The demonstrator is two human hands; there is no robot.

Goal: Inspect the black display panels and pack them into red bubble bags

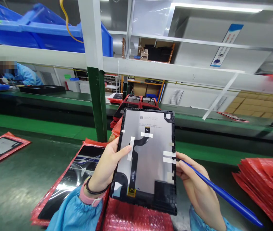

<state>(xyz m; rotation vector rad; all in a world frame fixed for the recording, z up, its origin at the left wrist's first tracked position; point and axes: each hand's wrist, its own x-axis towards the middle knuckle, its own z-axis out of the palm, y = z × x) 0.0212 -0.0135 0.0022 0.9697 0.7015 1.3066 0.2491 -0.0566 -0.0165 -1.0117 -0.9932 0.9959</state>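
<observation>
A tablet screen panel (151, 166) is held up in front of me, its silver back with a black flex cable and white tape strips facing me. My left hand (110, 160) grips its left edge, thumb pressed on the back near a tape strip. My right hand (196, 183) is at the right edge, its fingers closed round a blue pen-like stick (223, 194) that points down to the right. Its fingertips are partly hidden behind the panel. Below lies red bubble wrap (136, 218). Left of it, a dark glossy screen (71, 183) rests on red wrap.
Red bubble-wrap sleeves (264, 186) are piled at the right. Another panel (0, 149) lies on red wrap at the far left. A green-and-white post (96, 102) stands just beyond my left hand. Blue bins (42, 35) sit overhead; a person in blue (28, 75) is behind.
</observation>
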